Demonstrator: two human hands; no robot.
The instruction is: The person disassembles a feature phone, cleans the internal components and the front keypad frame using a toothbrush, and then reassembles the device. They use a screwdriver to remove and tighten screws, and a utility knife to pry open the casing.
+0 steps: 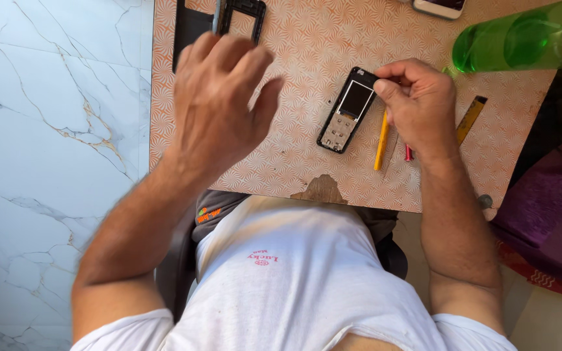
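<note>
The opened phone body point(348, 110) lay flat on the orange patterned board point(281, 162), screen up, its keypad contacts bare, tilted a little with the top end toward the far right. The right hand point(417, 104) had it at that top corner: thumb and forefinger pinched together right on the edge of the casing, the other fingers curled in behind. Just beside that hand lay a yellow stick-like tool point(381, 140), touching or nearly touching the phone's right side, I could not tell which, and a small red-tipped tool point(408, 153) poked out from under the wrist. A yellow-and-black tool point(471, 118) sat beyond the wrist on the right.

The left hand point(219, 97) was up off the board, blurred, fingers loosely spread and bent, nothing in it, well apart from the phone. Behind its fingertips, at the board's far edge, sat black phone frames point(242, 16), partly hidden.

At the far right a green plastic bottle point(528, 39) lay on its side, and another phone point(440, 6) peeked in at the top edge. The board's near edge showed a worn patch point(320, 190). White marble floor point(47, 130) ran to the left.
</note>
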